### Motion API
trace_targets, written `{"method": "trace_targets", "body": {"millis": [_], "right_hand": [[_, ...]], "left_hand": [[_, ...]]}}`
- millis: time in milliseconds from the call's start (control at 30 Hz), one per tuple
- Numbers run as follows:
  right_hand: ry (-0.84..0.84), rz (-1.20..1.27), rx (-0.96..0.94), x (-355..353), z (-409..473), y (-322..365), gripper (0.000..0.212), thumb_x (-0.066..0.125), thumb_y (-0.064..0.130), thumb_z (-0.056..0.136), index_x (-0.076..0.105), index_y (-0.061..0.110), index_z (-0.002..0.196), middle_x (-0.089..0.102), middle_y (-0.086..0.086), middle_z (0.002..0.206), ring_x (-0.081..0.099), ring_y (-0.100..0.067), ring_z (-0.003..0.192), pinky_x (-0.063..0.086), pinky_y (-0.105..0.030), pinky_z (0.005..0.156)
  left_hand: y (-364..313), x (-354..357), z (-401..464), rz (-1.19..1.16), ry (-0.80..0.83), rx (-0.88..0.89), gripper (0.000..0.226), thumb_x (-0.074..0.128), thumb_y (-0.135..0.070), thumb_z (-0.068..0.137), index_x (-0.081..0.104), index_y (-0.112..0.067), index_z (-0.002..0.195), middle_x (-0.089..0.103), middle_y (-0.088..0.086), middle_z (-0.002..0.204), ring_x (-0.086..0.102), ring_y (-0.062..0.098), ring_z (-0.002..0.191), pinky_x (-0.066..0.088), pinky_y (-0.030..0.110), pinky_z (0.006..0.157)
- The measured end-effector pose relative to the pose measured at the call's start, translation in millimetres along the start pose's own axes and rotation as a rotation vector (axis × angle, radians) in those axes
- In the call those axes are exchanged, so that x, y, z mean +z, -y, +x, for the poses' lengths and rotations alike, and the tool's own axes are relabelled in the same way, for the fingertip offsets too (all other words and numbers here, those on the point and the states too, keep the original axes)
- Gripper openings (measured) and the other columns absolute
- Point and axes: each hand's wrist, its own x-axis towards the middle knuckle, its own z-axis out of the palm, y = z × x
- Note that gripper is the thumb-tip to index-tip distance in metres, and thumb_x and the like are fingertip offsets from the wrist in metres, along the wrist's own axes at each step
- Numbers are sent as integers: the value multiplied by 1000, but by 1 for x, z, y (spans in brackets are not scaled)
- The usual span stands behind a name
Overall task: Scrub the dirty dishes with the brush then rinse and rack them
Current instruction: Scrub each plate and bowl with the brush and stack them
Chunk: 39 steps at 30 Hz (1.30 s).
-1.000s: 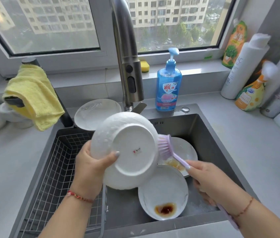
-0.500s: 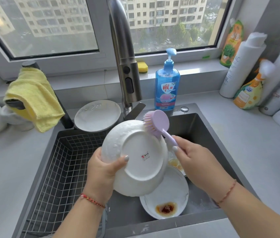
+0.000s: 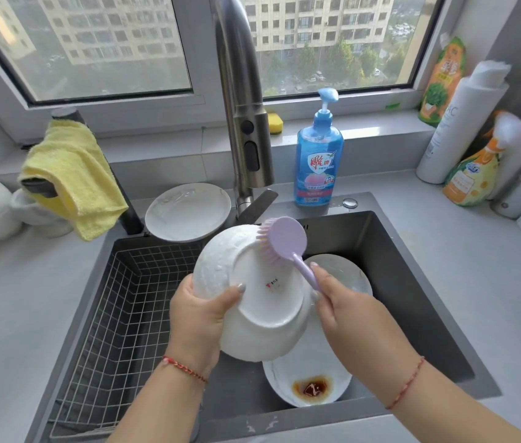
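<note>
Head view: you are holding the white bowl [image 3: 252, 295] over the sink [image 3: 412, 282] with its underside facing you, your left hand [image 3: 201, 318] curling round its left rim, thumb lying on the base. Your right hand [image 3: 345, 311] is pinching the handle of the lilac brush [image 3: 284, 243], fingers wrapped round it.

Change: a second ago the brush head was sitting at the bowl's right edge, low beside the plates; it is now working the upper right of the bowl's back, bristles touching the outer wall. The bowl is also sitting a little further right and tipped more upright. Reading: you are sweeping round the outside, so scrubbing of this bowl is probably nearing its end, with rinsing not yet begun.

Orientation: the brush's long axis is running from your right hand up-left to the head, bristles facing left into the bowl. The bowl's mouth is pointing away from you.

Waiting below: a sauce-stained plate [image 3: 310, 378] and another plate [image 3: 345, 276] behind it.
</note>
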Motion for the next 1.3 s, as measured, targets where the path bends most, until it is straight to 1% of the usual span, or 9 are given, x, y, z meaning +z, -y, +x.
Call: {"method": "trace_targets", "body": {"millis": [133, 367, 567, 667, 833, 1033, 1133, 1233, 1300], "right_hand": [[66, 17, -21, 10, -14, 6, 51, 27, 37, 102, 6, 49, 147, 58, 5, 74, 56, -15, 67, 50, -30, 65], [25, -66, 46, 13, 4, -8, 50, 27, 34, 102, 12, 42, 150, 46, 8, 63, 41, -8, 50, 29, -19, 43], [119, -19, -58, 11, -12, 16, 50, 28, 35, 102, 8, 56, 143, 66, -1, 82, 60, -17, 71, 45, -29, 61], [73, -24, -19, 8, 12, 12, 45, 28, 35, 102, 18, 47, 145, 66, -5, 79, 61, -23, 70, 46, -34, 59], [75, -56, 29, 11, 5, 1, 46, 28, 35, 102, 20, 43, 147, 57, 3, 74, 50, -13, 58, 40, -26, 51], [239, 46, -73, 11, -29, 17, 48, 31, 39, 100, 12, 64, 137, 63, 0, 79, 59, -17, 72, 46, -30, 68], [145, 91, 18, 1, -6, -2, 42, 36, 35, 100, 32, 52, 139, 55, 6, 67, 51, -8, 60, 40, -22, 55], [85, 170, 75, -11, 17, -16, 40, 39, 32, 100, 42, 46, 137, 68, 9, 91, 62, -11, 78, 51, -31, 73], [88, 191, 71, -15, 21, -16, 39, 39, 31, 100, 44, 47, 135, 69, 6, 93, 63, -14, 79, 52, -33, 74]], "left_hand": [[-1, 1, 3, -26, -47, -8, 48, 85, 5, 62, 62, -5, 102, 71, 24, 104, 70, 41, 92, 57, 59, 81], [-4, 0, 4, -33, -80, 28, 59, 87, -6, 51, 62, -5, 105, 72, 20, 103, 70, 41, 95, 56, 60, 83], [-2, -5, 10, -24, -71, 22, 45, 81, 5, 65, 62, -4, 105, 72, 20, 103, 69, 42, 96, 57, 57, 81], [0, -2, 6, -39, -51, 10, 47, 80, 2, 61, 62, -3, 104, 73, 20, 100, 70, 41, 93, 59, 53, 78], [-6, -8, 12, -70, -113, 47, 48, 82, 0, 60, 62, -8, 104, 72, 16, 103, 71, 36, 94, 58, 50, 79], [-8, -16, 17, -103, -144, 57, 40, 77, 7, 72, 64, -7, 107, 71, 19, 106, 70, 36, 96, 57, 53, 83], [-8, -21, 17, -176, -110, -2, 50, 76, 3, 70, 62, -3, 118, 70, 22, 111, 70, 36, 97, 59, 52, 82], [-9, -27, 17, -248, -43, -90, 55, 73, -4, 72, 60, -2, 126, 69, 23, 115, 69, 39, 103, 55, 59, 86], [-10, -30, 18, -285, -16, -133, 55, 72, -7, 72, 61, -2, 125, 69, 23, 114, 68, 40, 104, 54, 62, 86]]}}
